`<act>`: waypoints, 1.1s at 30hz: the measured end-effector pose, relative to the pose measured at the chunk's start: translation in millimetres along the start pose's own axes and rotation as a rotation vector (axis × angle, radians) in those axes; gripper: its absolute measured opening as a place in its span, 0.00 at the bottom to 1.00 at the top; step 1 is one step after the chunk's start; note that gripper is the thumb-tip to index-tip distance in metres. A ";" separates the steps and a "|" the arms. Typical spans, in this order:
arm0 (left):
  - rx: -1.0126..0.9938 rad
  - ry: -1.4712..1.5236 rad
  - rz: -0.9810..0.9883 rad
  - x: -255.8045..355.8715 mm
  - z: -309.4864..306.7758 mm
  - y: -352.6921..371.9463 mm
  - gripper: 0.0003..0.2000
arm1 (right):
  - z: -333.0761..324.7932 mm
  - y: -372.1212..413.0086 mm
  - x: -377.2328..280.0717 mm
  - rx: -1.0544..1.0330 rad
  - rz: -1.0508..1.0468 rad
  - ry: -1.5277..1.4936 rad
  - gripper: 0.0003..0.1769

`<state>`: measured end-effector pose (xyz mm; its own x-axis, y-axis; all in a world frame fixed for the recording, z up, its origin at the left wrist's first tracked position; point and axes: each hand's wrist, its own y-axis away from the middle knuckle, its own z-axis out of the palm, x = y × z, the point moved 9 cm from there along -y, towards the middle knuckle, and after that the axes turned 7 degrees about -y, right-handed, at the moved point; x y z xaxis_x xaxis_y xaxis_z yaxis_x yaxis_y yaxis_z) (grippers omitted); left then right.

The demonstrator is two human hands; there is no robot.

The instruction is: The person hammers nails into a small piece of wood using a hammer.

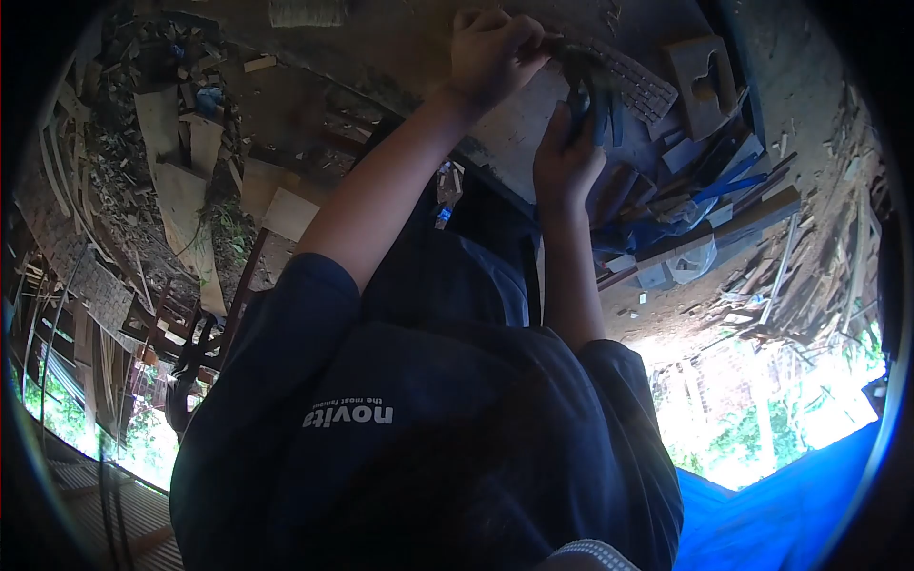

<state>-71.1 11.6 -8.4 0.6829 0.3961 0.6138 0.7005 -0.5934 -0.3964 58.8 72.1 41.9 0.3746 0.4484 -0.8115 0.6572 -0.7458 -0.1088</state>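
Note:
My left hand (495, 52) is stretched out at the top of the view, with its fingers closed on the edge of a woven strip mat (640, 84). The mat lies on a pale board (509, 133). Just below it, my right hand (564, 157) grips a dark tool with bluish handles (588, 100), whose head points at the mat's edge beside my left fingers. The working end of the tool is too dark to make out. My dark blue shirt (428, 428) fills the lower middle of the view.
Wooden blocks and blue strips (724, 176) are piled right of the hands, with a plastic bag (690, 262) below them. Planks and offcuts (190, 181) cover the ground at left. A blue tarp (790, 504) is at lower right, and woven panels (95, 285) are at far left.

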 end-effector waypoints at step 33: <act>0.020 0.020 -0.016 -2.8 -1.7 1.4 0.13 | 4.6 -7.8 -2.8 -0.045 -0.157 0.022 0.13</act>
<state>-72.3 8.5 -9.6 0.6676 0.3912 0.6335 0.7154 -0.5729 -0.4000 49.6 74.5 42.4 0.2791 0.5688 -0.7737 0.7372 -0.6432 -0.2070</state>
